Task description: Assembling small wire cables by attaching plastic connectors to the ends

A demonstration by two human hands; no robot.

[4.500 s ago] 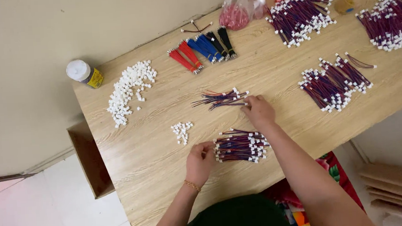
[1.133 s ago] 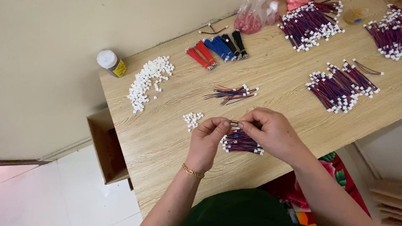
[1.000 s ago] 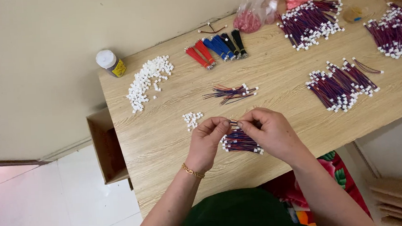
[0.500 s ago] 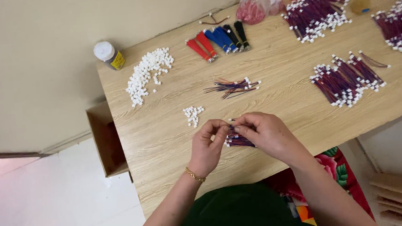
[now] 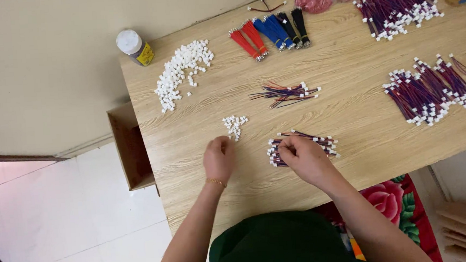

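Here we see the left hand [image 5: 219,157] resting on the wooden table [image 5: 351,124], its fingers curled just near a small cluster of white connectors [image 5: 235,125]; whether its grip pinches one we cannot tell. The right hand [image 5: 305,159] lies over the near bundle of wires [image 5: 322,141], fingertips pressed together on its left end. Farther off we note a loose wire bunch [image 5: 287,93], a large heap of white connectors [image 5: 181,72] at far left, and a capped bottle [image 5: 135,47].
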